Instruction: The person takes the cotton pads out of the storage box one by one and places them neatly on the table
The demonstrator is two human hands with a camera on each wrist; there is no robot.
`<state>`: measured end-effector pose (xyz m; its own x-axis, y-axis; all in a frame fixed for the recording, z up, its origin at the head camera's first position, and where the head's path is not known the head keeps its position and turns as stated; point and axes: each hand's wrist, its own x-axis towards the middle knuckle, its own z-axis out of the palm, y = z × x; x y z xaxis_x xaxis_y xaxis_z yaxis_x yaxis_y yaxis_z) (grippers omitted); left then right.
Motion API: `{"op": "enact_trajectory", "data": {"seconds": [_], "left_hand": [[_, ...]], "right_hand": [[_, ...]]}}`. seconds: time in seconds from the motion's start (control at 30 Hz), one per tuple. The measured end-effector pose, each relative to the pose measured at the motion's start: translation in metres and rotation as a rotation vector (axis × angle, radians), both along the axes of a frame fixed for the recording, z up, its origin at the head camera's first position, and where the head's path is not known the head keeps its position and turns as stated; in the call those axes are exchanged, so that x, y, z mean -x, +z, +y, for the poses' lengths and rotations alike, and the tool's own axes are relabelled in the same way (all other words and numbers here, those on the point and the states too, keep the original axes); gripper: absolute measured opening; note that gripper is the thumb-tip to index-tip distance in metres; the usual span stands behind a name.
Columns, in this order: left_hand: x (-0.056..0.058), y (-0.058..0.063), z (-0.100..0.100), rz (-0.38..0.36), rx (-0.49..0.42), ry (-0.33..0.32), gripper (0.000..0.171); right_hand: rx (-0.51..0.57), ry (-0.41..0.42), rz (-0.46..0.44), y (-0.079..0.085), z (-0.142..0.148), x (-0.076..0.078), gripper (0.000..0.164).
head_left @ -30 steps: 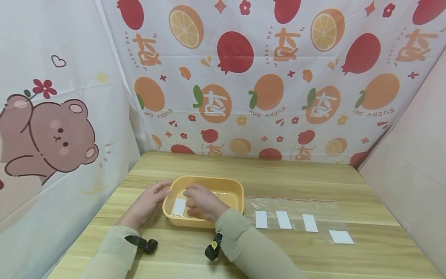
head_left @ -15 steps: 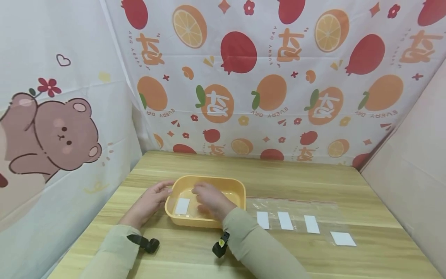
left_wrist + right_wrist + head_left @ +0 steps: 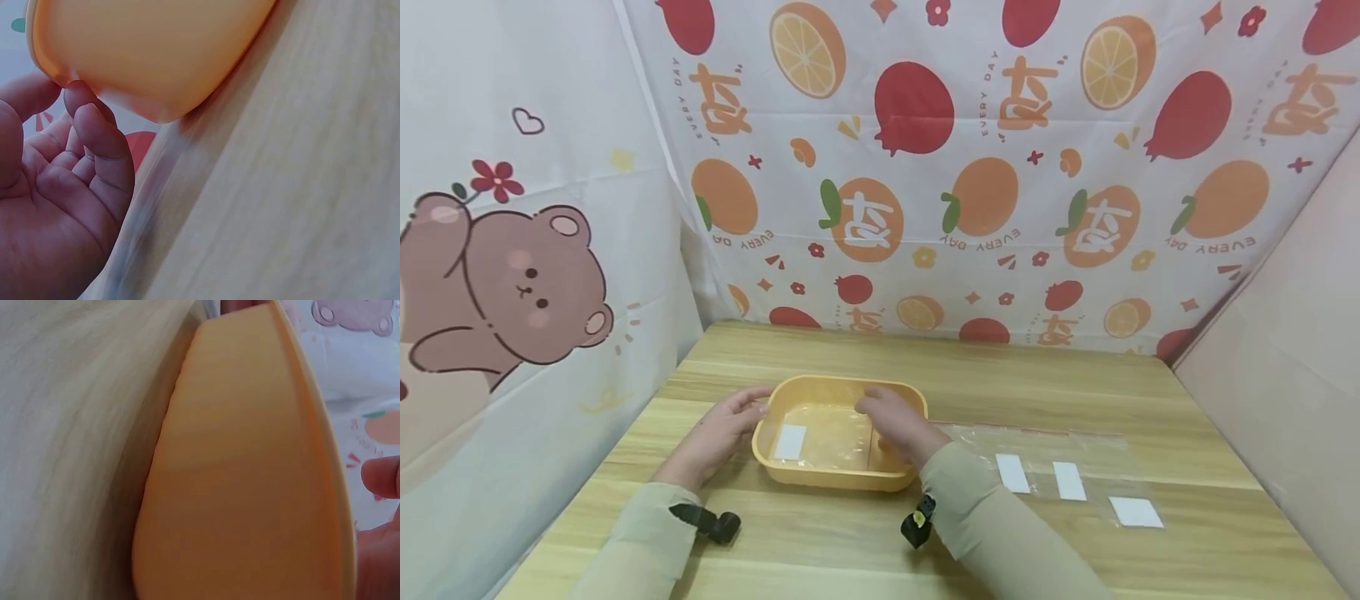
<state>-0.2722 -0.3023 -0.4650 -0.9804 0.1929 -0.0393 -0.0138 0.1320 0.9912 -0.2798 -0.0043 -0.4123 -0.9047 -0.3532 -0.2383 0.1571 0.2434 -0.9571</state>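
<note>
A yellow plastic tray (image 3: pixel 835 480) stands on the wooden table. Inside it lies a clear zip bag (image 3: pixel 835 429) with a white label (image 3: pixel 790 442) at its left end and a thin red seal line near the right. My left hand (image 3: pixel 722 433) holds the tray's left end by the rim; in the left wrist view the fingers bend in under the rim. Over the right part of the tray is my right hand (image 3: pixel 898 423), fingers loosely bent. Its thumb (image 3: pixel 382 477) shows above the rim in the right wrist view, apart from it; the other fingertips are hidden there.
Right of the tray, several clear zip bags (image 3: pixel 1097 446) overlap in a row, with white labels (image 3: pixel 1070 481) on them; the right forearm covers part of the row. A fruit-print cloth (image 3: pixel 1022 275) hangs behind the table (image 3: pixel 820 542), and a bear-print cloth (image 3: pixel 647 250) on the left.
My right hand has moved rightward across the tray, uncovering the bag and its red seal line. The left hand stays at the tray's left end.
</note>
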Motion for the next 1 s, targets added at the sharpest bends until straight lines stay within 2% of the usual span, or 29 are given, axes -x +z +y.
{"op": "enact_trajectory", "data": {"seconds": [0.13, 0.3, 0.57, 0.67, 0.87, 1.0], "left_hand": [[0.0, 0.001, -0.001, 0.005, 0.001, 0.0, 0.056], [0.001, -0.001, 0.0, 0.011, 0.009, 0.003, 0.055], [0.001, -0.001, 0.0, 0.008, 0.02, 0.01, 0.055], [0.0, 0.0, 0.0, 0.005, 0.025, 0.012, 0.056], [-0.001, 0.001, 0.0, 0.001, 0.022, 0.009, 0.057], [-0.001, 0.001, 0.001, -0.001, 0.016, 0.008, 0.056]], "right_hand": [[0.052, -0.03, -0.032, -0.003, 0.001, 0.002, 0.062], [0.171, -0.076, -0.088, -0.009, 0.001, 0.004, 0.059], [0.219, -0.085, -0.112, -0.018, 0.0, 0.006, 0.063], [0.186, -0.054, -0.093, -0.022, -0.001, 0.007, 0.065], [-0.042, 0.064, 0.061, -0.028, -0.007, 0.005, 0.063], [-0.14, 0.118, 0.141, -0.029, -0.009, 0.003, 0.057]]}}
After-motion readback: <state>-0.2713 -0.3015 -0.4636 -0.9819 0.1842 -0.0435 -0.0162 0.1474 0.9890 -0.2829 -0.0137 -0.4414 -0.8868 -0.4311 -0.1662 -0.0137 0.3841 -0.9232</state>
